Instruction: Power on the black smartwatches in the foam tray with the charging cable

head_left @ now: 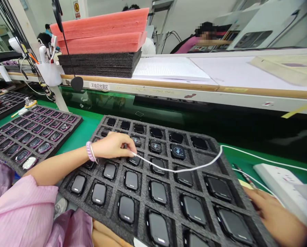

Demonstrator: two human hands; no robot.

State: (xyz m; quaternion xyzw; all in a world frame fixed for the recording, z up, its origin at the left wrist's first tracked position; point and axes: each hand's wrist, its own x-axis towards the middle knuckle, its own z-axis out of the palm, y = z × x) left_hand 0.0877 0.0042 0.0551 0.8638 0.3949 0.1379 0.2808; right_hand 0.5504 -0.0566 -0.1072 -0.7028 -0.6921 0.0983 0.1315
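A dark grey foam tray [197, 185] with many square black watch bodies lies tilted before me. Over its upper left part, my left hand [114, 145] pinches the end of a white cable [179, 169] between thumb and fingers, just above a watch. The cable sags across the tray and runs off to the right. Two watches [178, 151] near the middle show lit dials. My right hand [274, 216] is at the tray's right edge, blurred, its fingertips partly hidden behind the foam.
A second foam tray [66, 132] of purple-rimmed watches sits at the left on the green mat. A white power strip [282, 181] lies at the right. Above runs a shelf [148, 87] with red and black foam sheets [99, 41] and paper. Other people sit beyond and at the left.
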